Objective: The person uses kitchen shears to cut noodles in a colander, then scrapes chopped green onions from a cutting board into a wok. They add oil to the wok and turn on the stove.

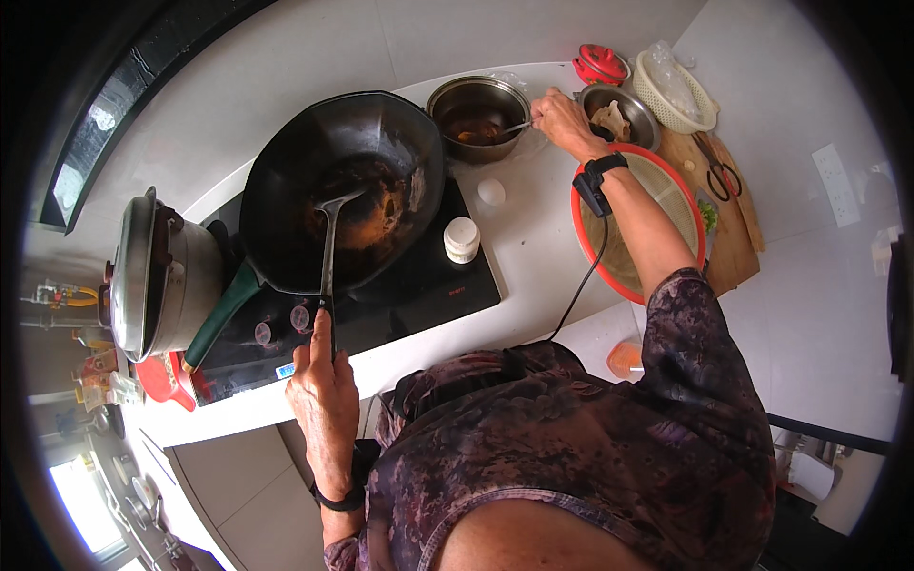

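Observation:
My left hand [325, 396] grips the dark handle of a metal wok spatula [330, 243], whose blade rests inside a large black wok [285, 157]. Brown oily residue coats the wok's bottom. At the upper right, my right hand [562, 120] holds the handle of a metal spoon [515, 128]; the spoon's other end reaches into a steel pot [491, 153] with dark liquid in it. A white egg [491, 192] and a white lidded jar [462, 240] stand between the wok and a red-rimmed strainer basket [580, 235]. My right forearm passes over that basket.
A large lidded pot [193, 278] stands left of the wok's green handle [223, 317] on the black cooktop [428, 300]. At the right are a steel bowl [646, 121], a red lidded pot [600, 66], a cream plastic basket [646, 89], and scissors [722, 178] on a wooden board [732, 257].

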`<state>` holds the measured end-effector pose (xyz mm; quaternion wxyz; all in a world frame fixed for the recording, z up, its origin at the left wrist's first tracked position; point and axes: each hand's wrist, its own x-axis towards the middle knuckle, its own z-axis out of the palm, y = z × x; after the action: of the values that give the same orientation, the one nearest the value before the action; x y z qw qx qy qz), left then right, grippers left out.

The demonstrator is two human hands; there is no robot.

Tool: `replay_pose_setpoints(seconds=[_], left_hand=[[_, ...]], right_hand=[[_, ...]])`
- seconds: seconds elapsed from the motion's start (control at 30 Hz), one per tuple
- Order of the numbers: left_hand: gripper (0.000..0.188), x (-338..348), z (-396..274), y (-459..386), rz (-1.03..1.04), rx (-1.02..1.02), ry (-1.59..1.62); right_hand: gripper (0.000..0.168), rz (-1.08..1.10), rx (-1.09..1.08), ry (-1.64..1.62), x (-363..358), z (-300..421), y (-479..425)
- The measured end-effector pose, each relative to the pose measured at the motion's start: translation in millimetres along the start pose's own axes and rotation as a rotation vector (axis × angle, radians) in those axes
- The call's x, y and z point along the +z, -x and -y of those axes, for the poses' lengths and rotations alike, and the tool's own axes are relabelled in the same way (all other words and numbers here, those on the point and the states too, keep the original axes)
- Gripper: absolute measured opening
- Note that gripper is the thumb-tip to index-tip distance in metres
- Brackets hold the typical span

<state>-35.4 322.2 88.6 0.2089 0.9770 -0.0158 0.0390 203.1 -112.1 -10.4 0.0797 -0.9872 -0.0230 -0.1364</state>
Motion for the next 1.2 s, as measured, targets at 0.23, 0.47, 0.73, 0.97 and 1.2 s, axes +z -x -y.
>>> replay_pose_setpoints(seconds=[0.23, 0.47, 0.73, 0.97, 1.2], left_hand=[[0.057, 1.6, 2.1, -1.4, 0.005, -0.017, 0.006], [0.058, 3.2, 4.2, -1.2, 0.001, -0.027, 0.017], [0.062, 7.8, 11.4, -1.0, -0.061, 0.079, 0.001], [0.061, 6.9, 9.2, -0.7, -0.070, 0.066, 0.012], [0.060, 6.4, 9.2, -1.8, -0.063, 0.056, 0.017]], right_hand=[[0.006, 0.036, -0.001, 0.019, 2.1, 0.0, -5.4], [0.016, -0.037, 0.021, -0.045, -4.9, 14.8, -6.6], [0.018, 0.221, -0.088, 0.185, -6.4, 33.8, -16.9], [0.017, 0.175, -0.119, 0.263, 13.3, 33.7, -25.8], [0.020, 0.261, 0.212, 0.130, 16.8, 36.1, -42.3]])
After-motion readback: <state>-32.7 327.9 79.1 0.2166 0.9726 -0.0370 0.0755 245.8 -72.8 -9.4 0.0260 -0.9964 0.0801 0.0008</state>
